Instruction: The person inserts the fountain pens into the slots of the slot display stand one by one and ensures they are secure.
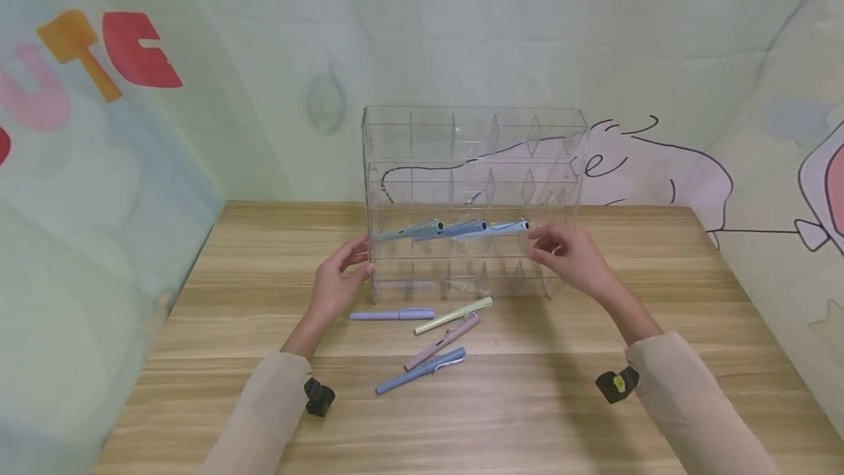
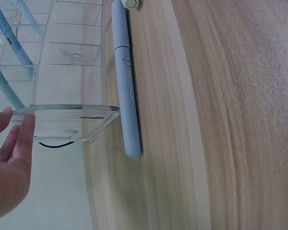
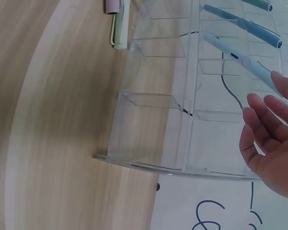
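Right hand point(image 1: 570, 255) hung unclenched by the clear rack's point(image 1: 475, 108) right side, its fingers loosely bent, just beside the cap end of a light-blue pen point(image 1: 504, 229) (whether a fingertip touched it could not be told). Left hand point(image 1: 336, 281), fingers relaxed, touched the rack's left side edge. In the rack, on the tier above the lowest, the light-blue pen lay farthest right, with a dark-blue pen point(image 1: 461, 229) and a green pen point(image 1: 422, 229) to its left. Just in front of the rack's bottom edge lay a lavender pen point(image 1: 382, 316), its end reaching past the left corner. A pale-green pen point(image 1: 455, 315), a pink pen point(image 1: 440, 344) and a blue pen point(image 1: 418, 374) slanted farther out in front. Room stretched widest to the rack's right, over the wooden table point(image 1: 699, 314), whose back edge ran behind the rack.
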A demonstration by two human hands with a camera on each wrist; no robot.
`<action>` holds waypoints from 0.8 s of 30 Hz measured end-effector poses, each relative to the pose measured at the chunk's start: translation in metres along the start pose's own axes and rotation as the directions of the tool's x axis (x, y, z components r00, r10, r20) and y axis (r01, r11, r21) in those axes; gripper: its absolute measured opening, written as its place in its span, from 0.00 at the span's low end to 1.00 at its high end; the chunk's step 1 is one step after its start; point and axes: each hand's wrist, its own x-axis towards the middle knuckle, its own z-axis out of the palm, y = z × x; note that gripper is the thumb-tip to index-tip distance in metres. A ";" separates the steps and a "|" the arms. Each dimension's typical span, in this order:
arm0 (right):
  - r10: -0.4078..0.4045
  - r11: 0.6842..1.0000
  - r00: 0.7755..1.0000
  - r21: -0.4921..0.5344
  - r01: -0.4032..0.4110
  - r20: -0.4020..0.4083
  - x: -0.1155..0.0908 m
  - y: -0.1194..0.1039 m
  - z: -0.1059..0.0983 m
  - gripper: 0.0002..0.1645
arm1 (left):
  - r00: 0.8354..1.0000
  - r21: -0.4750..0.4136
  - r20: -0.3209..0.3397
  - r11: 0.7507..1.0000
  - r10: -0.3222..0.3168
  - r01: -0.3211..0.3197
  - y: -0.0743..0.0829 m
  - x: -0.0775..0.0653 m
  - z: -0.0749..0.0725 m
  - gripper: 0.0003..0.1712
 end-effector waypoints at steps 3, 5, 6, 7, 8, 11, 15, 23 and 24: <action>-0.013 1.000 0.999 0.001 0.013 0.047 -0.007 0.003 0.006 0.12 | 1.000 -0.005 -0.001 1.000 -0.003 0.003 0.000 0.000 0.000 0.29; -0.021 1.000 0.996 0.003 0.021 0.090 -0.011 0.004 0.012 0.13 | 1.000 -0.005 -0.002 1.000 -0.003 0.003 0.000 0.000 -0.001 0.29; -0.028 1.000 0.993 0.006 0.027 0.115 -0.013 0.005 0.016 0.13 | 1.000 -0.004 -0.003 1.000 -0.004 0.004 0.001 0.000 -0.001 0.29; -0.038 0.999 0.989 0.009 0.037 0.141 -0.016 0.006 0.020 0.13 | 1.000 -0.004 -0.003 1.000 -0.004 0.004 0.001 0.000 -0.001 0.29; -0.047 0.999 0.985 0.016 0.045 0.164 -0.018 0.007 0.025 0.13 | 1.000 -0.003 -0.004 1.000 -0.003 0.003 0.001 0.000 -0.001 0.29; -0.086 0.996 0.970 0.045 0.078 0.229 -0.024 0.008 0.041 0.13 | 1.000 0.003 -0.002 1.000 0.008 -0.008 0.000 -0.001 -0.002 0.29; -0.125 0.990 0.950 0.093 0.102 0.286 -0.033 0.010 0.066 0.13 | 0.999 0.002 0.000 0.999 0.032 -0.032 -0.001 0.000 -0.001 0.28; -0.127 0.990 0.946 0.100 0.102 0.299 -0.050 0.014 0.113 0.16 | 0.999 -0.009 0.000 0.999 0.040 -0.040 -0.002 0.000 0.000 0.28; -0.124 0.990 0.948 0.096 0.100 0.294 -0.052 0.014 0.117 0.17 | 0.999 -0.009 0.000 0.999 0.041 -0.041 -0.002 0.000 0.000 0.28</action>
